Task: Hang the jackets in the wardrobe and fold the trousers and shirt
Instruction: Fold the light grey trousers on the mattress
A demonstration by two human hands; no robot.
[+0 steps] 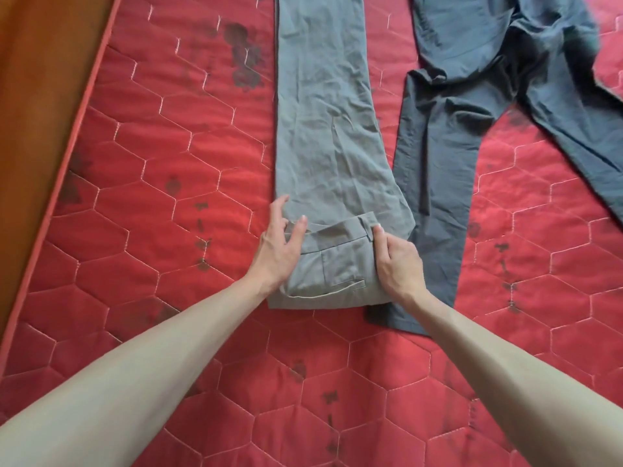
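Grey-green trousers [323, 129] lie lengthwise on the red quilted mattress [168, 163], legs stacked and running away from me. Their waist end is folded over onto the legs, with a back pocket facing up. My left hand [281, 244] rests on the left side of that fold, thumb on top of the cloth and fingers spread at its edge. On the right corner of the fold my right hand [397, 261] pinches the waistband. Dark grey trousers [448, 136] lie spread out to the right, one leg beside my right wrist.
A wooden board [37, 96] runs along the mattress's left edge. Dark printed patches dot the red cover. The second leg of the dark trousers stretches toward the far right.
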